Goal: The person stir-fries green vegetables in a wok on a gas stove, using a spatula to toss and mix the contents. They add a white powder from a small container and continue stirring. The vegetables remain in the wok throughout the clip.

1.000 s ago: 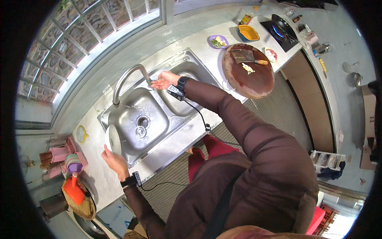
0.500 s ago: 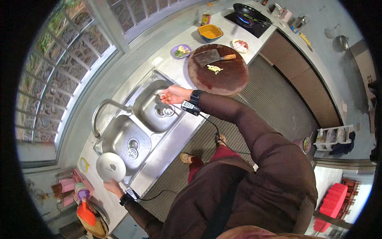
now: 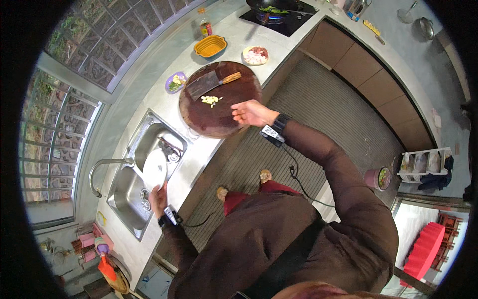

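Note:
My left hand (image 3: 159, 200) grips the rim of a white plate (image 3: 155, 169), which is tilted over the double sink (image 3: 128, 199). Dark pieces (image 3: 169, 145) show in the farther basin beside the plate. My right hand (image 3: 253, 113) is empty, its fingers stretched out above the near edge of the round chopping board (image 3: 231, 117). On that board lie a cleaver (image 3: 205, 84) with a wooden handle and a small heap of chopped pale garlic-like bits (image 3: 211, 101).
Behind the board stand a purple dish (image 3: 175, 82) of chopped bits, a yellow basket (image 3: 210, 46), a bottle (image 3: 204, 25) and a plate of raw meat (image 3: 255, 55). Farther right, a wok (image 3: 271, 7) with greens sits over a lit burner. The faucet (image 3: 107, 162) arches over the sink.
The plate has moved from the counter's left side to over the sink and tipped. My right hand has left the far basin for the board's edge. The view has turned right.

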### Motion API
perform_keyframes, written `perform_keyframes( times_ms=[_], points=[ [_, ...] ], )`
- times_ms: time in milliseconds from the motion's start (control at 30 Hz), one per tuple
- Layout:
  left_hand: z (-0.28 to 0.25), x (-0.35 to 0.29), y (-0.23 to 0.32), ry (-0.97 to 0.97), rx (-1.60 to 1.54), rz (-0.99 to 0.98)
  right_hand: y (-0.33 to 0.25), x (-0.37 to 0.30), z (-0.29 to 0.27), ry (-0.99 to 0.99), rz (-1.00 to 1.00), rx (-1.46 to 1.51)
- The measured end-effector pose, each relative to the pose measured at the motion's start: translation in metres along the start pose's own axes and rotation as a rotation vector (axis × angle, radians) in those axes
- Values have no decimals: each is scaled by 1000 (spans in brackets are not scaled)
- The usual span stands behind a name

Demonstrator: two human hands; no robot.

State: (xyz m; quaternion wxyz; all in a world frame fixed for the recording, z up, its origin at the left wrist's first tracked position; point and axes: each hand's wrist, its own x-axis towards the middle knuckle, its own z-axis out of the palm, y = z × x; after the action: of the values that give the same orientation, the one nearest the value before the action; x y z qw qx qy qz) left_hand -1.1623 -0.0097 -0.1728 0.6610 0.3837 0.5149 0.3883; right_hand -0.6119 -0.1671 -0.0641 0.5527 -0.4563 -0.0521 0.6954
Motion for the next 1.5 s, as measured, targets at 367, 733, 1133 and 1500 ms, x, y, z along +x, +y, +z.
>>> perform_keyframes(
  times_ms=[367,733,1133,1500],
  points=[
    [376,-31,-3,-323,-364,-186,-78,-111,-177,182,-197,136],
    [554,1,-31,-226,-315,-215,-199,-94,-311,255,-114,148],
    [721,24,-62,-328,-381,-425,-437,-40,-444,721,-584,-349],
    [866,112,-141,-435,-443,-459,-617,83,-473,560,-387,-1963]
  ],
)
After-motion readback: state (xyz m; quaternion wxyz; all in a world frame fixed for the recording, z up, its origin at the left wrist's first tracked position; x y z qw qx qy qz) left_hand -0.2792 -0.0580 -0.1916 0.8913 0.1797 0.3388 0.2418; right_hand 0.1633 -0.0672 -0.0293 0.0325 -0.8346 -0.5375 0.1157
